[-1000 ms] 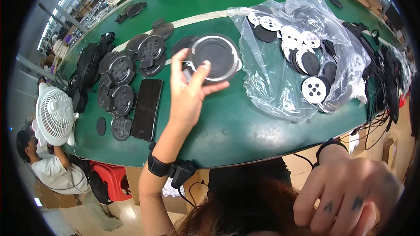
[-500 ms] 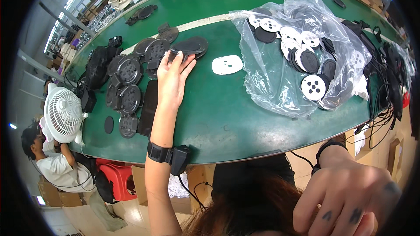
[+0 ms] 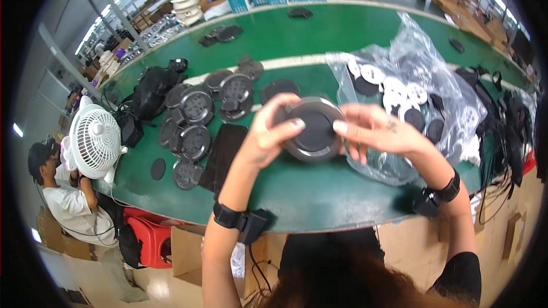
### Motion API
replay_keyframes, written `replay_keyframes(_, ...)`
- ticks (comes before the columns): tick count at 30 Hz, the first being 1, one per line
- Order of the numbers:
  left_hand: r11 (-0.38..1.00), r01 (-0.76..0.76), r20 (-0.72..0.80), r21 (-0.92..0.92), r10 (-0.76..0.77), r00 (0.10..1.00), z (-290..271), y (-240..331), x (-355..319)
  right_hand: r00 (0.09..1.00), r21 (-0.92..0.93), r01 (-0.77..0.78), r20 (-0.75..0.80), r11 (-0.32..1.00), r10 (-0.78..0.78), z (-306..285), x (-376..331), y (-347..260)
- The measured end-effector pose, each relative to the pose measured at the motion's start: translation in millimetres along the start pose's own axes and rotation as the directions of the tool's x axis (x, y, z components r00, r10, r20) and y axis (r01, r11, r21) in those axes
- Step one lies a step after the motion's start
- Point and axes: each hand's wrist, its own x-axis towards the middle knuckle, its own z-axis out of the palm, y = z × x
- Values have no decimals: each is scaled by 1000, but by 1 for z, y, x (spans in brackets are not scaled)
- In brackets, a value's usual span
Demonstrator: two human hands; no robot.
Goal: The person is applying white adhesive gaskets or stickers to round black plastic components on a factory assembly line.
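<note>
Left hand (image 3: 265, 136): gripping the left side of a round black disc (image 3: 315, 130), thumb laid over its face. Right hand (image 3: 379, 130): gripping the same disc at its right edge, thumb tip at the rim, the other fingers partly hidden. Disc: one, with a shiny rim, raised between both hands over the green table (image 3: 337, 202), face tilted toward the wearer.

Wrist straps: two, black, one on each wrist; the left strap (image 3: 228, 215) and the right strap (image 3: 450, 188) each with a small black box attached.

Flat black disc (image 3: 279, 88): one, on the table just beyond the left hand.

Black round parts (image 3: 194, 108): a group, overlapping, left of the hands. Dark flat slab (image 3: 224, 148): one, between that group and the left forearm, which partly covers it. Small black disc (image 3: 158, 169): one, lying alone near the group.

Clear plastic bag (image 3: 374, 165): one, right of the held disc, partly behind the right hand; contents, white discs (image 3: 394, 92) and black ones, mixed.

Black cables (image 3: 507, 115): a heap, at the table's right end. White fan (image 3: 97, 137): one, at the left end, near a seated person (image 3: 71, 205).
</note>
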Motion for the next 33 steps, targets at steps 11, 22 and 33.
replay_keyframes(11,165,125,-172,978,310,935,-32,-27,2,945,340,81,-326,937,36,-92,89,-7)
replay_keyframes(22,270,70,-121,960,175,977,-33,-35,1,983,-721,-155,-179,675,34,-45,175,36)
replay_keyframes(33,402,202,-267,893,111,957,-26,-30,2,965,280,-33,-242,959,104,-85,223,13)
